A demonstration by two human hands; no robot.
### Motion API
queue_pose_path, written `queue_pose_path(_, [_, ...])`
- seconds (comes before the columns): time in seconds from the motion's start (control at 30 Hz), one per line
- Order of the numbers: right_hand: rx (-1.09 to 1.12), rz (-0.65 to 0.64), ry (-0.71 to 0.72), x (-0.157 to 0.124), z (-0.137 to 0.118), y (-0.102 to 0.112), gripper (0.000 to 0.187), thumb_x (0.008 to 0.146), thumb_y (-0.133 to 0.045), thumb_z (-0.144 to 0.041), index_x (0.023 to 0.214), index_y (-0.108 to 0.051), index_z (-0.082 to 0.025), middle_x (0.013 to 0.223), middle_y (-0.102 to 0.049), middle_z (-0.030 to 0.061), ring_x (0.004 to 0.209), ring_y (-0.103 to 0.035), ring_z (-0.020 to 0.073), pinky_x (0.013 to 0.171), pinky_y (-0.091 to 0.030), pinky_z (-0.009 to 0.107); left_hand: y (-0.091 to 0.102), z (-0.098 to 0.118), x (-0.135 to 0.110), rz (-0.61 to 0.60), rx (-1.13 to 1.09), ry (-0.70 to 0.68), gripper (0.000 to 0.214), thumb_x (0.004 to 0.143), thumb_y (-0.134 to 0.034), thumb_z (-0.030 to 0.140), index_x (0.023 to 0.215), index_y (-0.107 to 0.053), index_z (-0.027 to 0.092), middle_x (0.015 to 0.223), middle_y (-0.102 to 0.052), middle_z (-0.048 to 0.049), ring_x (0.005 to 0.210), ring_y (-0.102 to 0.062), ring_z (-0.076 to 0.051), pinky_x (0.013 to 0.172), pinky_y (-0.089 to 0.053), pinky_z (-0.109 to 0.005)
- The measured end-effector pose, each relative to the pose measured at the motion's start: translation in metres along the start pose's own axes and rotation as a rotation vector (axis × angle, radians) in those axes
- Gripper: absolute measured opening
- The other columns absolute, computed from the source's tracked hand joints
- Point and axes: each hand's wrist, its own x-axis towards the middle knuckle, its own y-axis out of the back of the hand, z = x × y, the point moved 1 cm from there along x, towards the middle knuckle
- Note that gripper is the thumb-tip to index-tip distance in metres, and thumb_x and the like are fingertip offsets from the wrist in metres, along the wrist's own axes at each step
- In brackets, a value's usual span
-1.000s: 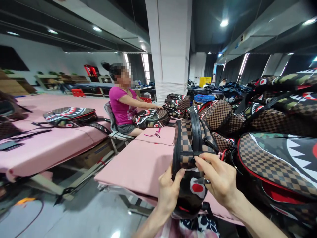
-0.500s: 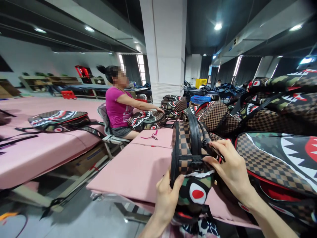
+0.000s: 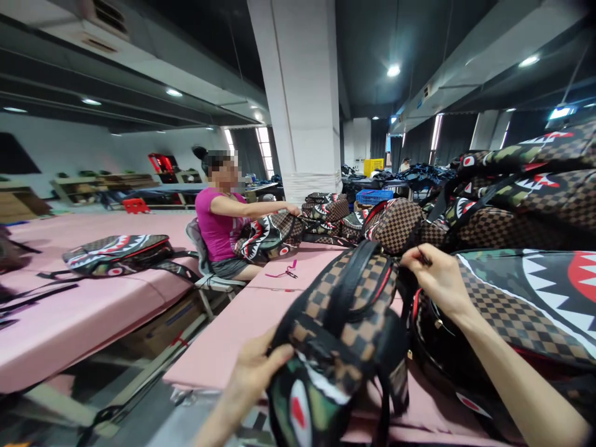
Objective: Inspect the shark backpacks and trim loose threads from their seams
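A brown-checked backpack [image 3: 344, 329] with a camouflage shark-mouth front lies tilted on the near edge of the pink table [image 3: 242, 329]. My left hand [image 3: 254, 372] grips its lower left side, thumb over the edge. My right hand [image 3: 435, 279] is closed in a pinch at the bag's far right corner, holding what looks like a small dark zipper pull; I cannot make it out clearly.
A pile of similar shark-mouth backpacks [image 3: 521, 205] crowds the right side. A seated person in a pink top [image 3: 218, 223] handles another backpack [image 3: 270, 236] across the table. A pink tool [image 3: 288, 271] lies mid-table. One more backpack [image 3: 116, 253] rests on the left table. A white pillar [image 3: 302, 99] stands behind.
The backpack has tipped over toward me and to the left. My right hand has moved up and away along its right side. The seated person has lifted their bag.
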Motion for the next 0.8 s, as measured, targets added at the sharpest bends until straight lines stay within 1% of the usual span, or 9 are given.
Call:
queue_pose_path(0.07, [0.085, -0.028, -0.012, -0.015, -0.008, -0.002, 0.015, 0.084, -0.053, -0.025, 0.071, -0.058, -0.019, 0.070, -0.061, 0.0004, 0.065, -0.057, 0.0140, 0.061, -0.042, 0.025, 0.024, 0.012, 0.022, 0.013, 0.071, -0.035, 0.039, 0.063, -0.068, 0.051, 0.087, -0.072, 0.020, 0.083, -0.072, -0.0054, 0.079, -0.065, -0.025, 0.071, -0.053, -0.032])
queue_pose_path(0.13, [0.153, -0.028, 0.001, -0.030, -0.022, -0.008, 0.017, 0.084, -0.054, -0.025, 0.068, -0.056, -0.019, 0.067, -0.058, -0.0005, 0.062, -0.054, 0.0126, 0.058, -0.041, 0.023, 0.030, 0.038, 0.031, 0.235, 0.243, -0.158, 0.037, 0.073, -0.060, 0.049, 0.097, -0.069, 0.022, 0.093, -0.070, -0.0049, 0.089, -0.062, -0.023, 0.078, -0.050, -0.033])
queue_pose_path(0.2, [0.222, -0.035, 0.050, -0.040, -0.040, -0.017, 0.018, 0.084, -0.054, -0.023, 0.067, -0.055, -0.019, 0.064, -0.054, -0.0010, 0.059, -0.052, 0.0114, 0.055, -0.040, 0.022, 0.011, 0.069, 0.026, 0.328, 0.470, -0.402, 0.030, 0.083, -0.051, 0.043, 0.100, -0.067, 0.024, 0.094, -0.068, -0.0040, 0.089, -0.060, -0.021, 0.080, -0.047, -0.033])
queue_pose_path(0.27, [0.269, -0.041, 0.114, -0.046, -0.055, -0.025, 0.018, 0.085, -0.053, -0.021, 0.067, -0.054, -0.018, 0.064, -0.052, -0.0009, 0.059, -0.051, 0.0108, 0.054, -0.038, 0.021, -0.023, 0.092, 0.011, 0.174, 0.693, -0.693, 0.031, 0.082, -0.054, 0.043, 0.104, -0.065, 0.023, 0.095, -0.067, -0.0056, 0.089, -0.058, -0.022, 0.079, -0.044, -0.035])
queue_pose_path(0.3, [0.282, -0.038, 0.142, -0.048, -0.060, -0.027, 0.018, 0.086, -0.052, -0.020, 0.068, -0.054, -0.018, 0.064, -0.051, -0.0008, 0.059, -0.050, 0.0106, 0.053, -0.038, 0.021, -0.039, 0.097, 0.005, 0.182, 0.813, -0.761, 0.032, 0.082, -0.056, 0.041, 0.105, -0.064, 0.022, 0.094, -0.066, -0.0068, 0.087, -0.057, -0.022, 0.078, -0.042, -0.036])
queue_pose_path(0.43, [0.241, -0.027, 0.209, -0.050, -0.061, -0.032, 0.015, 0.085, -0.050, -0.015, 0.072, -0.056, -0.017, 0.066, -0.051, 0.0000, 0.059, -0.050, 0.0099, 0.053, -0.038, 0.020, -0.069, 0.087, -0.005, 0.356, 1.042, -0.882, 0.028, 0.083, -0.056, 0.037, 0.099, -0.064, 0.015, 0.091, -0.063, -0.0101, 0.085, -0.054, -0.023, 0.077, -0.037, -0.037])
queue_pose_path(0.6, [-0.068, 0.097, 0.203, -0.037, -0.040, -0.030, 0.015, 0.081, -0.050, -0.014, 0.073, -0.062, -0.015, 0.070, -0.056, 0.0044, 0.058, -0.052, 0.0123, 0.050, -0.036, 0.022, -0.061, 0.069, 0.005, 0.280, 1.068, -0.942, 0.039, 0.087, -0.045, 0.044, 0.096, -0.063, 0.010, 0.080, -0.061, -0.0090, 0.074, -0.053, -0.021, 0.067, -0.036, -0.034])
queue_pose_path(0.7, [0.182, -0.051, 0.208, -0.033, -0.031, -0.029, 0.016, 0.085, -0.050, -0.018, 0.077, -0.065, -0.017, 0.070, -0.061, 0.0035, 0.063, -0.058, 0.0129, 0.056, -0.044, 0.021, -0.048, 0.065, 0.004, 0.255, 1.009, -0.927, 0.039, 0.090, -0.040, 0.043, 0.093, -0.062, 0.011, 0.077, -0.059, -0.0078, 0.072, -0.052, -0.020, 0.067, -0.037, -0.033])
queue_pose_path(0.8, [0.471, -0.183, 0.271, -0.042, -0.027, -0.029, 0.018, 0.087, -0.050, -0.018, 0.095, -0.065, -0.019, 0.088, -0.067, 0.0054, 0.079, -0.064, 0.0140, 0.069, -0.050, 0.023, -0.031, 0.061, -0.002, 0.264, 0.950, -0.948, 0.034, 0.092, -0.037, 0.038, 0.093, -0.060, 0.013, 0.083, -0.059, -0.0094, 0.080, -0.053, -0.022, 0.074, -0.039, -0.035])
